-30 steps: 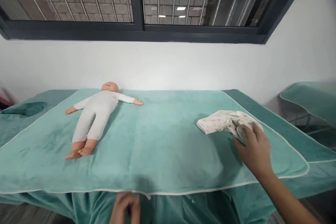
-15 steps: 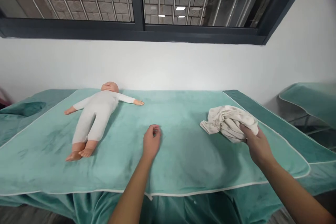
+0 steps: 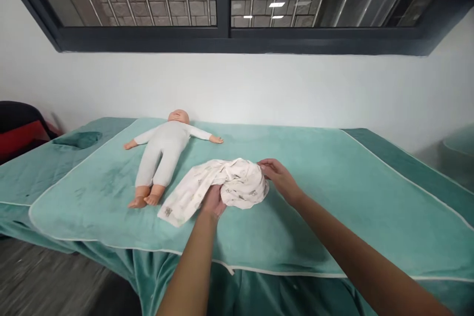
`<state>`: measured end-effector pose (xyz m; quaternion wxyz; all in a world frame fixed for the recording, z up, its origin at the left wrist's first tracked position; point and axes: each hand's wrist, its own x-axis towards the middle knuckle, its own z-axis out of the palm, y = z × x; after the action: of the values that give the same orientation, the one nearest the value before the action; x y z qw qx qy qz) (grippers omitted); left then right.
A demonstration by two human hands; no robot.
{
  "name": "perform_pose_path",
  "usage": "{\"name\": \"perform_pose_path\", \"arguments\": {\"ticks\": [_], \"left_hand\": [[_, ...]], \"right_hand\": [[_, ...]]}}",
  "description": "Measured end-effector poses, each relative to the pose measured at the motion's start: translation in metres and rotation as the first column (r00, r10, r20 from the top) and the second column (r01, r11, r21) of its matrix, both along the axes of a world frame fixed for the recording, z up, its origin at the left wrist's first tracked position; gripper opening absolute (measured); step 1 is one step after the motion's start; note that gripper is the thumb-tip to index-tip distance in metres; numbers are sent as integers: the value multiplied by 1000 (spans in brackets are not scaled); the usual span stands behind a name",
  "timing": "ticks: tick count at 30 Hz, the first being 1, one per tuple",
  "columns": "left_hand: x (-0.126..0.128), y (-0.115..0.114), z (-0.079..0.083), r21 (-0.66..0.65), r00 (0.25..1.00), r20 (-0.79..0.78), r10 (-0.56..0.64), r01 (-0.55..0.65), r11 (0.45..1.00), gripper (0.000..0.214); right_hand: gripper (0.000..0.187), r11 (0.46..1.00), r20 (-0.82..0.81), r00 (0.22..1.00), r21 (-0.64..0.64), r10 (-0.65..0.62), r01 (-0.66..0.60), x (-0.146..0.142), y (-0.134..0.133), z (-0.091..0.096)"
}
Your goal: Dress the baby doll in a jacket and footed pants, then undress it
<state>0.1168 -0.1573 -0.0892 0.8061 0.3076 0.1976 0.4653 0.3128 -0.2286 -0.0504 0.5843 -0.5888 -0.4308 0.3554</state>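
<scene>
A crumpled white cloth with small printed figures is held above the green bed cover; whether it is a garment or a wrap I cannot tell. My left hand grips it from below near its middle, the fingers partly hidden by the folds. At its right edge my right hand pinches the bunched fabric. One flap hangs out to the left, towards the doll's feet. The baby doll lies on its back at the left with arms spread, in a white body suit with bare hands and feet.
The green velvety cover with white piping spreads over the bed. A folded green cloth and a red and black item are at the left. Behind stands a white wall below a dark-framed window.
My right hand has brought the cloth from the right to the middle, and my left hand has taken hold of it. The cloth has partly unfolded leftwards. The view has turned slightly left.
</scene>
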Motion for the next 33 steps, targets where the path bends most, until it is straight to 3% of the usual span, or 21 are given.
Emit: {"name": "perform_pose_path", "arguments": {"ticks": [5, 9, 11, 12, 14, 16, 18, 19, 22, 24, 26, 28, 31, 33], "left_hand": [[1, 4, 1, -95, 994, 102, -37, 47, 994, 50], [1, 4, 7, -134, 998, 70, -3, 12, 991, 48], [1, 4, 8, -152, 999, 25, 25, -20, 988, 46], [1, 4, 8, -154, 999, 4, 39, -38, 987, 46], [1, 5, 7, -141, 998, -22, 61, -64, 988, 45], [2, 6, 5, -116, 997, -27, 75, -78, 990, 47], [3, 8, 4, -96, 997, -28, 68, -70, 993, 49], [3, 8, 4, -90, 998, -26, 51, -54, 994, 50], [4, 8, 4, -83, 1000, 0, -9, 9, 997, 52], [4, 8, 5, -67, 999, 28, -25, 27, 997, 50], [5, 8, 6, -47, 998, 57, -14, 17, 999, 47], [4, 8, 7, -19, 995, 104, -5, 8, 1000, 46], [1, 9, 6, -3, 983, 181, -25, 26, 1000, 44], [-1, 10, 3, -11, 977, 207, -48, 52, 999, 43]], "right_hand": [[36, 996, 108, 992, -48, -72, 78, 1, 12, -39], [34, 1000, 167, 986, -6, 1, 0, -1, 2, -41], [30, 996, 281, 958, 87, -49, 26, -5, -5, -39], [26, 982, 370, 919, 172, -134, 74, -8, -9, -39], [17, 917, 549, 771, 382, -323, 112, -18, -20, -38], [15, 877, 712, 607, 478, -353, -51, -34, -32, -36], [21, 889, 859, 466, 368, -213, -271, -56, -39, -34], [25, 903, 900, 409, 294, -151, -315, -68, -41, -32], [36, 955, 925, 352, 225, -146, -194, -94, -32, -29], [26, 970, 922, 346, 220, -172, -105, -99, -20, -25], [15, 983, 915, 384, 167, -124, -81, -95, -9, -18], [13, 992, 841, 541, 87, -25, -90, -83, -1, -6], [8, 997, 471, 881, 37, 40, -65, -61, 1, 22], [12, 999, 168, 986, 47, -6, -2, -47, -2, 43]]}}
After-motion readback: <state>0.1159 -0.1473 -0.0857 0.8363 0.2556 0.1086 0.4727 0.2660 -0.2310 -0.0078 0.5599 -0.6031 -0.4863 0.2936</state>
